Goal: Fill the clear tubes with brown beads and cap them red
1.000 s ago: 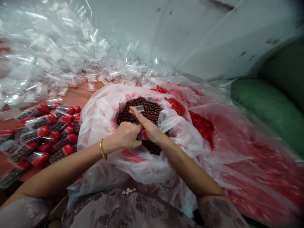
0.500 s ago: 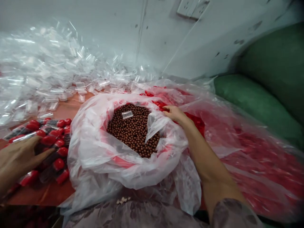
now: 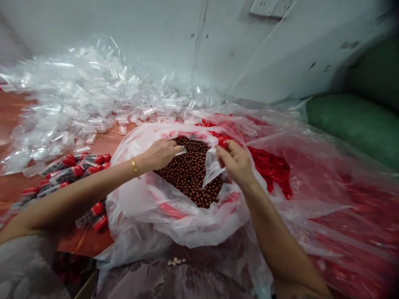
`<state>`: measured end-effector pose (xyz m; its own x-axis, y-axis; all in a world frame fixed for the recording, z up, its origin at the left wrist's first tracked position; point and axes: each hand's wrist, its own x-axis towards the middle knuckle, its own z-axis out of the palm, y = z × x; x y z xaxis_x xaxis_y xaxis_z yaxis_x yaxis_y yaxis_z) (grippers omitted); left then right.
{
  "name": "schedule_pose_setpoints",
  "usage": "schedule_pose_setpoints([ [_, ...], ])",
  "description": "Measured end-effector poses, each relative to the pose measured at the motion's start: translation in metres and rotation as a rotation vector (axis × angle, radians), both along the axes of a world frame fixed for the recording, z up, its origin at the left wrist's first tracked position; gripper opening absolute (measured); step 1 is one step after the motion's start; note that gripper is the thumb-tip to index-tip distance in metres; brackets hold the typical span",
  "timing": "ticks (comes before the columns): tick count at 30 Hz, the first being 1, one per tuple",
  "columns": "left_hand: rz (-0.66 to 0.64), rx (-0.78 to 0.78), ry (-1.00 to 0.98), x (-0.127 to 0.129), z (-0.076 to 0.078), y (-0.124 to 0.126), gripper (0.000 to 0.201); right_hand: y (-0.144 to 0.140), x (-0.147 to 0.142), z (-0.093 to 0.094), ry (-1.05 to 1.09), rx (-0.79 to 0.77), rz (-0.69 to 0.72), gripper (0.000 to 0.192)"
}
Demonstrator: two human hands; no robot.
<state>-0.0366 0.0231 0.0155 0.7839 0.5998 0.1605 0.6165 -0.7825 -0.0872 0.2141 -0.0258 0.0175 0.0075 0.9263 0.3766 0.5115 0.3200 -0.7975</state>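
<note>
On a reddish table (image 3: 102, 145), the left hand (image 3: 160, 153) pinches a clear tube (image 3: 181, 152) over brown balls (image 3: 190, 174); the right hand (image 3: 237, 162) pinches a red cap (image 3: 222, 142).

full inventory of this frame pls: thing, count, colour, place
small round brown balls: many, brown, heaped in the open plastic bag, centre
clear plastic bag: one, translucent white with red print, centre, holds the balls
small clear plastic tube: one, clear, at the left hand's fingertips over the balls
small red cap: one, red, pinched by the right hand
loose red caps: many, red, in a second clear bag, right
empty clear tubes: large heap, clear, far left on the table
filled red-capped tubes: many, dark with red caps, left
green sack: one, green, far right
left hand: over the balls, gold bracelet on wrist
right hand: at the bag's right edge
</note>
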Motion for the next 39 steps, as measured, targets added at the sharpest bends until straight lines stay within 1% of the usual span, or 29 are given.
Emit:
schedule_pose_setpoints([
  [2,-0.019,-0.004,0.029,0.017,-0.007,0.02,0.034,-0.016,-0.022,-0.016,0.003,-0.041,0.094,0.022],
  [4,-0.152,0.027,0.088,0.023,-0.009,0.033,0.038,-0.025,-0.033,-0.03,-0.049,-0.081,0.157,0.022],
  [6,-0.319,0.051,0.179,0.023,-0.007,0.041,0.043,-0.027,-0.034,-0.039,-0.107,-0.113,0.186,0.021],
  [7,-0.371,0.048,0.225,0.022,-0.005,0.043,0.045,-0.027,-0.032,-0.04,-0.127,-0.12,0.189,0.02],
  [8,-0.394,0.036,0.263,0.021,-0.003,0.044,0.044,-0.027,-0.029,-0.041,-0.138,-0.12,0.186,0.019],
  [9,-0.392,0.021,0.291,0.019,-0.001,0.044,0.042,-0.026,-0.027,-0.04,-0.141,-0.113,0.178,0.019],
  [12,-0.323,-0.001,0.322,0.016,-0.001,0.037,0.028,-0.025,-0.022,-0.039,-0.132,-0.08,0.164,0.019],
  [15,-0.216,-0.028,0.339,0.011,-0.003,0.023,0.024,-0.025,-0.02,-0.04,-0.098,-0.064,0.156,0.021],
  [17,-0.141,-0.086,0.35,0.01,-0.004,0.013,0.021,-0.026,-0.02,-0.041,-0.075,-0.056,0.147,0.02],
  [20,-0.074,-0.198,0.359,0.019,-0.007,0.001,0.02,-0.027,-0.019,-0.039,-0.051,-0.043,0.132,0.019],
  [22,-0.031,-0.294,0.339,0.032,-0.014,-0.004,0.019,-0.027,-0.019,-0.038,-0.038,-0.041,0.116,0.019],
  [24,0.047,-0.442,0.197,0.046,-0.025,-0.004,0.022,-0.028,-0.018,-0.038,-0.014,-0.046,0.102,0.021],
  [26,0.127,-0.578,-0.011,0.058,-0.035,-0.001,0.025,-0.028,-0.017,-0.04,0.037,-0.063,0.103,0.023],
  [27,0.155,-0.623,-0.102,0.063,-0.039,0.001,0.026,-0.028,-0.016,-0.042,0.069,-0.076,0.104,0.025],
  [29,0.174,-0.663,-0.206,0.066,-0.042,0.005,0.027,-0.027,-0.014,-0.044,0.132,-0.094,0.087,0.028],
  [30,0.165,-0.711,-0.267,0.066,-0.041,0.006,0.026,-0.027,-0.014,-0.045,0.158,-0.096,0.062,0.029],
  [31,0.149,-0.803,-0.367,0.064,-0.04,0.007,0.026,-0.026,-0.013,-0.045,0.178,-0.09,0.025,0.03],
  [34,0.075,-1.19,-0.769,0.055,-0.032,0.004,0.027,-0.024,-0.011,-0.043,0.192,-0.003,-0.092,0.028],
  [35,0.062,-1.288,-0.882,0.051,-0.029,0.001,0.028,-0.024,-0.011,-0.042,0.184,0.037,-0.119,0.028],
  [37,0.078,-1.371,-1.037,0.044,-0.025,-0.005,0.031,-0.023,-0.011,-0.04,0.185,0.077,-0.142,0.028],
  [39,0.108,-1.406,-1.158,0.037,-0.022,-0.013,0.034,-0.024,-0.012,-0.04,0.238,0.037,-0.133,0.03],
])
